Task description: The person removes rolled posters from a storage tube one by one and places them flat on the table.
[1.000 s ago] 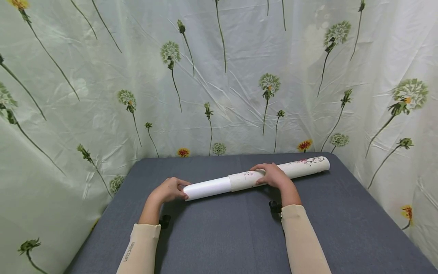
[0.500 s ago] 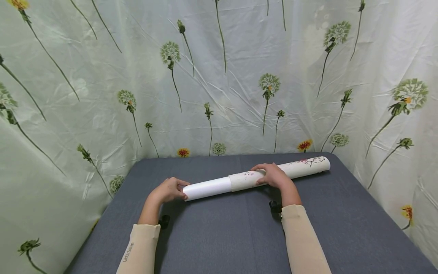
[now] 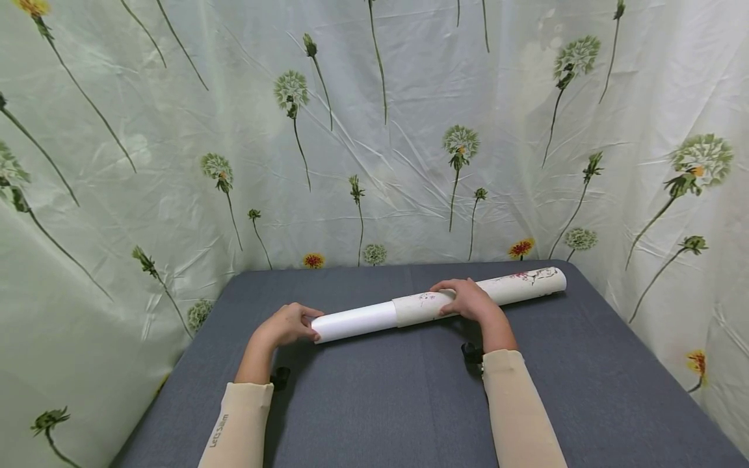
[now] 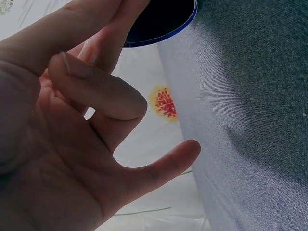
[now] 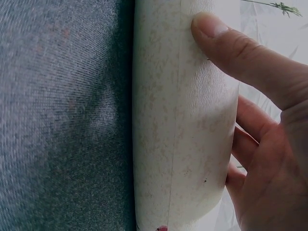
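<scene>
A long tube of two parts lies slantwise across the table in the head view. The narrower part is a smooth white inner tube (image 3: 354, 322); it runs into a wider, off-white outer tube (image 3: 521, 288) printed with blossom twigs. My left hand (image 3: 287, 325) pinches the free end of the inner tube between thumb and fingers. In the left wrist view, a dark tube opening (image 4: 166, 21) with a blue rim shows beyond the fingers. Over the outer tube, near its left end, my right hand (image 3: 471, 301) grips with the thumb on the near side. Its fingers lie along the far side.
The table (image 3: 374, 403) has a dark grey-blue cloth cover. Behind it and at both sides hangs a pale curtain (image 3: 404, 162) with dandelion prints. A small black device (image 3: 281, 378) sits at the left wrist, another (image 3: 471, 353) at the right.
My left hand has drawn the inner tube's end slightly left. The right hand and outer tube have shifted slightly right, so a bit more of the white inner tube shows.
</scene>
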`<state>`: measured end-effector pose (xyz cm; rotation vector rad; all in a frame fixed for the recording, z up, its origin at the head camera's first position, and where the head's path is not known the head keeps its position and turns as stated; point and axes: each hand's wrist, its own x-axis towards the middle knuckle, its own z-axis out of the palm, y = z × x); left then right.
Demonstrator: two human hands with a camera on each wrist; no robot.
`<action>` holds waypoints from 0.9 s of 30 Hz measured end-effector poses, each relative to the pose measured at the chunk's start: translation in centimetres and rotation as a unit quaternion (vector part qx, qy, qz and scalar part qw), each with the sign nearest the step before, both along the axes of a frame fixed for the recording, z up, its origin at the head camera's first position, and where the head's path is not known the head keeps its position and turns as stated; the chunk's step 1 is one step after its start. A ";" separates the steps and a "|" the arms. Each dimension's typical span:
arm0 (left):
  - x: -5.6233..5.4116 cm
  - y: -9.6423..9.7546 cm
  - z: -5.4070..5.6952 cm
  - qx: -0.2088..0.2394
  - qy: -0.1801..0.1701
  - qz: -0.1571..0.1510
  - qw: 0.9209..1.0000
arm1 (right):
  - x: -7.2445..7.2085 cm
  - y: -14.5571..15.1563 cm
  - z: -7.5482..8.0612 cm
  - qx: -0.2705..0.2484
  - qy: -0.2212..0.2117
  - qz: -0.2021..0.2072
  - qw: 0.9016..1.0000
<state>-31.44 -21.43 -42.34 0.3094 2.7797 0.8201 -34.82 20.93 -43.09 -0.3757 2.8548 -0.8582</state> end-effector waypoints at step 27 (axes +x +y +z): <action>-0.1 -0.2 0.0 -0.004 -0.007 0.006 1.000 | -0.2 0.5 -0.2 0.002 -0.001 -0.008 1.000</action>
